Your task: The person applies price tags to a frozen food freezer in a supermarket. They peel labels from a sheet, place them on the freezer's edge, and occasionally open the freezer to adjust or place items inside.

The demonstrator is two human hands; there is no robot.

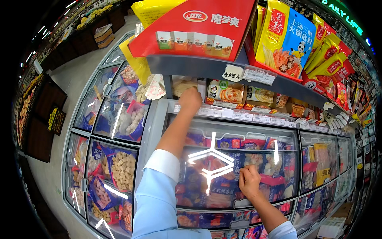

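My left hand (189,100) reaches into the lower shelf above the freezer, at a pale beige flat item (183,87) in its left corner. The fingertips are hidden behind the hand, so a grip cannot be made out. To its right stand packs of food with a bowl pictured on them (226,92) in open display cartons. My right hand (250,181) is over the sliding glass lid (215,179) of the chest freezer, fingers curled in and nothing seen in them. Bagged frozen food (222,198) lies under that glass.
A grey upper shelf (191,64) overhangs my left hand, carrying a red display box (179,38) and yellow-and-blue hotpot seasoning packs (283,41). Yellow packaging (137,59) hangs at its left end. Another glass-topped freezer section (116,167) stands left, beside the aisle floor (56,176).
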